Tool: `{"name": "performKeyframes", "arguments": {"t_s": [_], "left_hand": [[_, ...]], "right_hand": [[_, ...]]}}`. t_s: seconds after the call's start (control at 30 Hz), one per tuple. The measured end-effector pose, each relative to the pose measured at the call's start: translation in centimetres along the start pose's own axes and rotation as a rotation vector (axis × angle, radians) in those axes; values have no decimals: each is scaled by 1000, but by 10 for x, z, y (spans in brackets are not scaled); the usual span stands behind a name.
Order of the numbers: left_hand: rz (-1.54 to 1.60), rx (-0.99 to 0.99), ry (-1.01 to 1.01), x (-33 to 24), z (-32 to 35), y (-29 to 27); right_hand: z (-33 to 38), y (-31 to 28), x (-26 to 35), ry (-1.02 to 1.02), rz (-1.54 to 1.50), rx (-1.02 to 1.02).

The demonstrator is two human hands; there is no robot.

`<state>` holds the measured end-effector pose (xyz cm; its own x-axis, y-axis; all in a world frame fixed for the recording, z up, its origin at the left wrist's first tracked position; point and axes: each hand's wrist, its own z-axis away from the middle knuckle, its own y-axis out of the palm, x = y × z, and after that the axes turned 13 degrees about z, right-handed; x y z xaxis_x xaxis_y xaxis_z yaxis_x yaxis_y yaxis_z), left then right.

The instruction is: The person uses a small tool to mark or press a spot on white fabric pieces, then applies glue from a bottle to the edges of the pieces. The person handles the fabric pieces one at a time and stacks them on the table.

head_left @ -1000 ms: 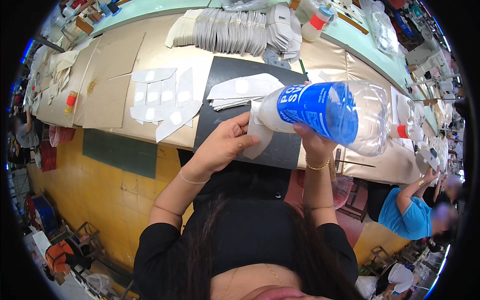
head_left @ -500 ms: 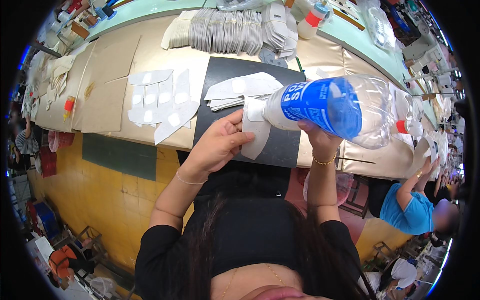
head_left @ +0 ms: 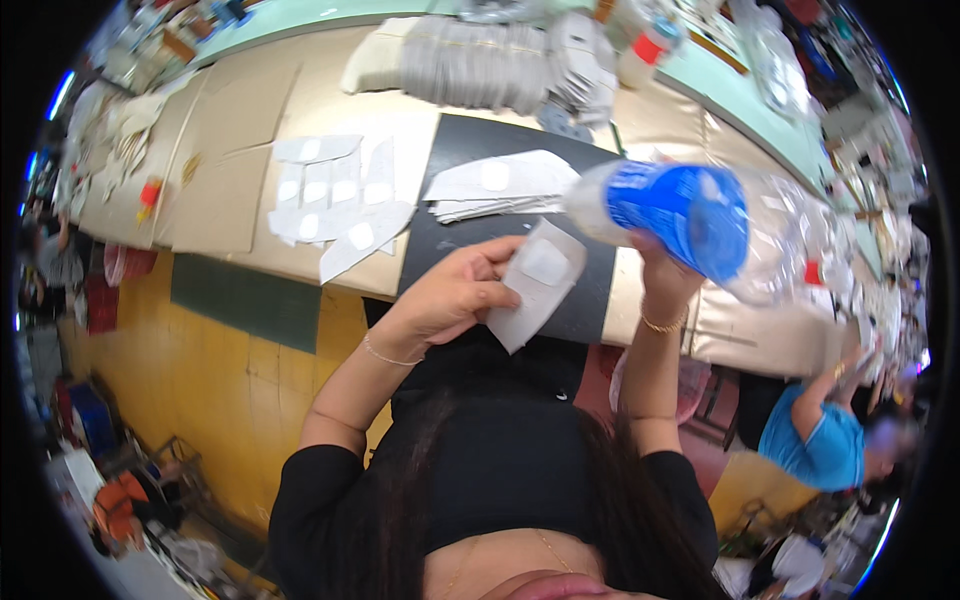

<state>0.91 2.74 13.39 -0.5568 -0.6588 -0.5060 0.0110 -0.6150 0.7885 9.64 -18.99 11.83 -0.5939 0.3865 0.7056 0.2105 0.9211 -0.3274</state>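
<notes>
My left hand (head_left: pixel 452 292) pinches a grey-white cut piece (head_left: pixel 520 311) by its left edge, thumb on top, tilted in front of the dark mat. A rounded whiter patch (head_left: pixel 546 264) shows on the piece. My right hand (head_left: pixel 664 276) is wrapped round a clear plastic bottle (head_left: pixel 772 225) with a blue label, lying sideways in the grip. The bottle's narrow end points left, apart from the piece. Behind them a small pile of similar pieces (head_left: pixel 465 181) rests on the dark mat (head_left: pixel 425 236); its top piece has a white patch.
Several patched pieces (head_left: pixel 378 222) lie left of the mat. Long bundled stacks of grey pieces (head_left: pixel 480 62) stand at the back, beside a bottle with a red band (head_left: pixel 645 50). Brown cardboard (head_left: pixel 235 150) covers the table's left. A person in blue (head_left: pixel 815 430) works at the right.
The bottle's narrow end was against the piece's patch; now they are apart. The piece has come nearer to me and turned, and the bottle has moved slightly right.
</notes>
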Motion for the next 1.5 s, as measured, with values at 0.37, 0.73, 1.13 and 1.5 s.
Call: {"name": "performKeyframes", "arguments": {"t_s": [0.37, 0.73, 1.13, 1.5], "left_hand": [[210, -219, 1051, -95, -41, -118], [482, -631, 912, -102, -81, -204], [-1424, -520, 871, -11, -60, -109], [-1846, -487, 629, -24, -93, -82]], "right_hand": [[0, -6, -2, 169, -336, -215], [5, -20, 6, 204, -292, -176], [9, -11, 7, 164, -350, -101], [17, -29, 7, 192, -301, -125]]}}
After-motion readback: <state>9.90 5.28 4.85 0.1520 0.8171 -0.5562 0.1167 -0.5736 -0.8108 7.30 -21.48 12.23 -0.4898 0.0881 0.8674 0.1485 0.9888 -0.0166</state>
